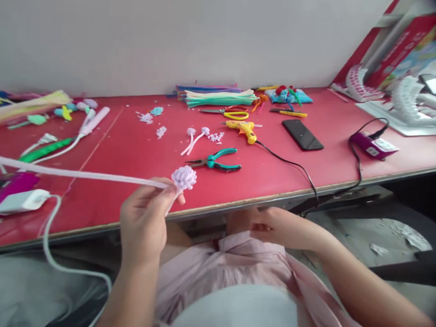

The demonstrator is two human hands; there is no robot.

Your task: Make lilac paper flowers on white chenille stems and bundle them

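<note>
My left hand (pixel 146 218) is closed in a pinch round the stem of a lilac pipe-cleaner flower (pixel 184 177), just above the table's front edge. The flower's round, curled head points up past my thumb. A long lilac pipe cleaner (pixel 80 173) runs from the same fingers out to the left. My right hand (pixel 276 227) is curled low in front of the table edge, over my lap; whatever its fingers may hold is hidden. Teal-handled pliers (pixel 218 159) lie beyond the flower. Behind them are two small lilac flowers on stems (pixel 194 141).
On the red table (pixel 139 150) lie a yellow glue gun (pixel 243 128) with its cord, scissors (pixel 231 112), a black phone (pixel 302 134) and a cutter knife (pixel 288 112). Bundled pipe cleaners (pixel 219 97) sit at the back. A white cable (pixel 51 243) hangs over the left edge.
</note>
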